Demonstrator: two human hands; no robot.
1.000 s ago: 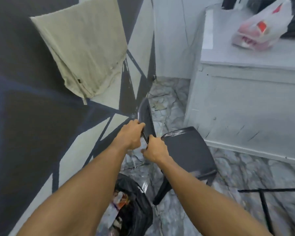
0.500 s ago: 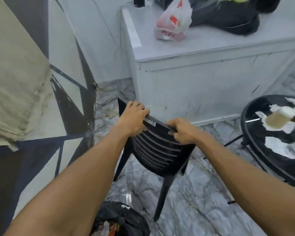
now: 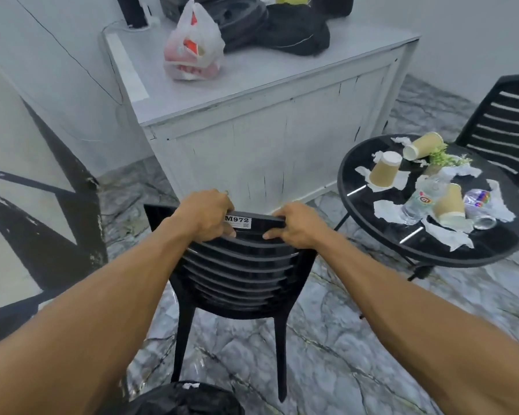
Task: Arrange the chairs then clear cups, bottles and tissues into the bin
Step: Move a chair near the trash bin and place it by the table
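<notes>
A black slatted plastic chair (image 3: pixel 237 280) stands in front of me, its back towards me. My left hand (image 3: pixel 206 214) and my right hand (image 3: pixel 297 224) both grip the top rail of its backrest, fingers curled over it. To the right is a round black table (image 3: pixel 369 241) strewn with three paper cups (image 3: pixel 384 169), clear plastic bottles (image 3: pixel 420 199) and torn white tissues (image 3: pixel 444 235). A second black chair (image 3: pixel 507 127) stands behind that table. The rim of a black bin bag (image 3: pixel 186 399) shows at the bottom edge.
A white counter (image 3: pixel 252 133) stands just beyond the chair, with a plastic shopping bag (image 3: pixel 192 46) and dark bags (image 3: pixel 282 28) on top. A black-and-white painted wall (image 3: pixel 36 190) runs along the left. The floor is grey marble.
The chair has swung round from the left wall so its back faces me, and it now stands nearer the round table. Both hands have kept hold of the top rail.
</notes>
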